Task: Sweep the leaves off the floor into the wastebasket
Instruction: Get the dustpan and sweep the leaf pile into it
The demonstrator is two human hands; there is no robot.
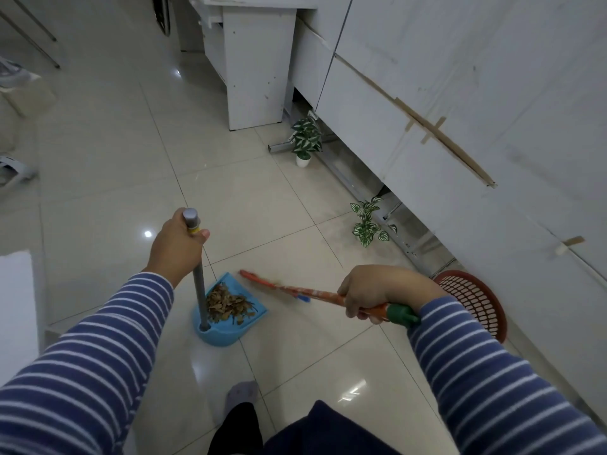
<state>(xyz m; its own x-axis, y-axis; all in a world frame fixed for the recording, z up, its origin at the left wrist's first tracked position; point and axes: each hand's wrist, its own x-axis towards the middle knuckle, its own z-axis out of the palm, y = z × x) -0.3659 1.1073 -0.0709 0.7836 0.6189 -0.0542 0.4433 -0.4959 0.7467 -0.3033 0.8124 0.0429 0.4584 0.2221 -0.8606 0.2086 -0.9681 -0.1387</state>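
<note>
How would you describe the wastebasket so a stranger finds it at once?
Follow the white cabinets along the right wall to their near end. There, beside the right hand, stands the wastebasket. It is red plastic lattice, unlike the solid blue dustpan.

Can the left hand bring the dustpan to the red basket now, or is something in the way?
Probably yes. The left hand grips the dustpan handle, and bare floor lies between it and the basket. Only the broom in the right hand crosses that path.
</note>
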